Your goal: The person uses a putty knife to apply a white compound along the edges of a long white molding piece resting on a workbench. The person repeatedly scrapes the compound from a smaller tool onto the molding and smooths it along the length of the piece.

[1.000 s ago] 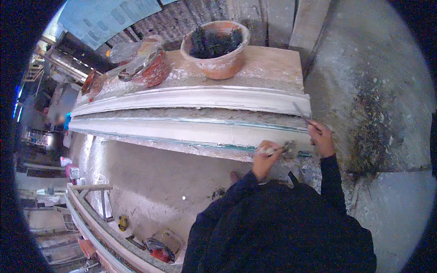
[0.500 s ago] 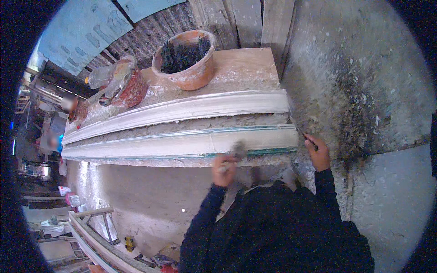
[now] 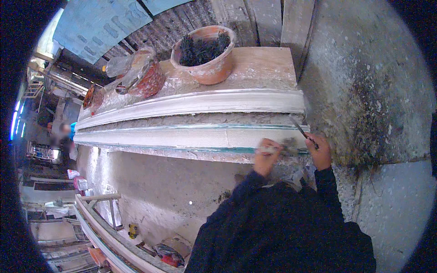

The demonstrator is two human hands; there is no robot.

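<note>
My left hand (image 3: 267, 158) is closed on a small tool with a blurred grey head (image 3: 288, 146); its kind I cannot make out. That head is over the front edge of the near white plaster moulding (image 3: 195, 138), a long strip with teal-green lines along both edges. At the moulding's right end, my right hand (image 3: 320, 152) grips a thin knife-like tool (image 3: 298, 126) with a narrow blade pointing up and left. A second long white moulding (image 3: 195, 104) lies behind and roughly parallel, a rough grey gap between the two.
On the bench (image 3: 268, 68) behind the mouldings stand an orange tub (image 3: 211, 73) of dark clumps, a reddish plaster-smeared bucket (image 3: 152, 82) and a clear bottle (image 3: 117, 67). A stained wall (image 3: 364, 91) bounds the right. A wooden frame (image 3: 98, 227) lies low left.
My left hand has slid right along the near moulding with its tool, closer to my right hand. The right hand's blade shows more fully. The whole view has shifted slightly.
</note>
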